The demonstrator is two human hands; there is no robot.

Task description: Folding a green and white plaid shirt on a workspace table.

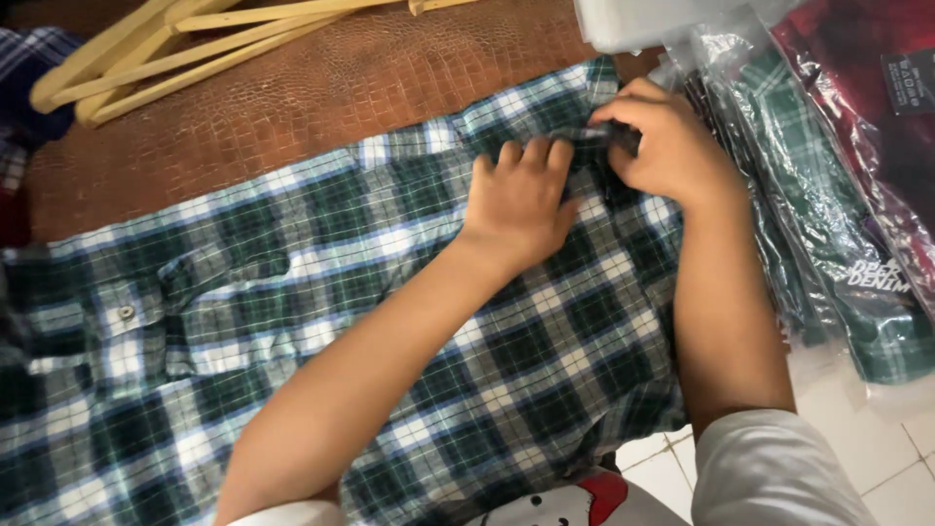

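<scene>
Matt, soft woven cloth makes the green plaid shirt [390,292]. Beneath it lies brown scaled leather-look upholstery [321,97]; above the shirt, pale smooth wooden hangers [166,49]; right of it, glossy crinkled plastic bags [828,195].
</scene>
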